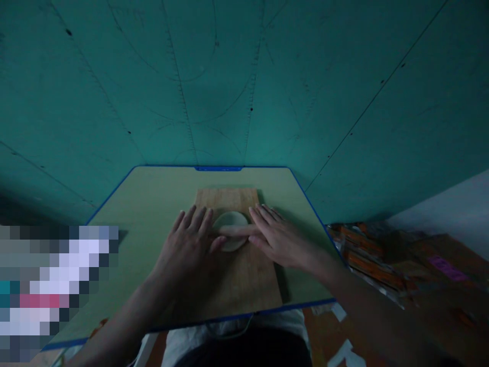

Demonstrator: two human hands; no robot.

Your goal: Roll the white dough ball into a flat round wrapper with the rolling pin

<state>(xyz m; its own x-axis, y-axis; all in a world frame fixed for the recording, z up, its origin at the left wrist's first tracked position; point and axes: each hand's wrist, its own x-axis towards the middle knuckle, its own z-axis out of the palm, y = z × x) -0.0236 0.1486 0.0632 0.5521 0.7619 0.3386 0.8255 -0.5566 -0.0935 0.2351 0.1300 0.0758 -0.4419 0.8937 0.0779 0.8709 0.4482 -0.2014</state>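
A round, flat piece of pale dough [231,245] lies on a wooden cutting board [237,285]. Across its middle runs a thin wooden rolling pin [235,231], which spans the gap between my hands. My left hand [190,237] rests palm down on the pin's left end, fingers stretched forward and thumb near the dough's edge. On the right end lies my right hand [275,234], also flat with fingers extended. Both ends of the pin are hidden beneath the palms.
The board sits on a light table with a blue edge [217,168], set against a green wall [229,102]. To the right on the floor are plastic-wrapped orange packages [367,255] and a cardboard box [439,265]. A pixelated patch covers the left side.
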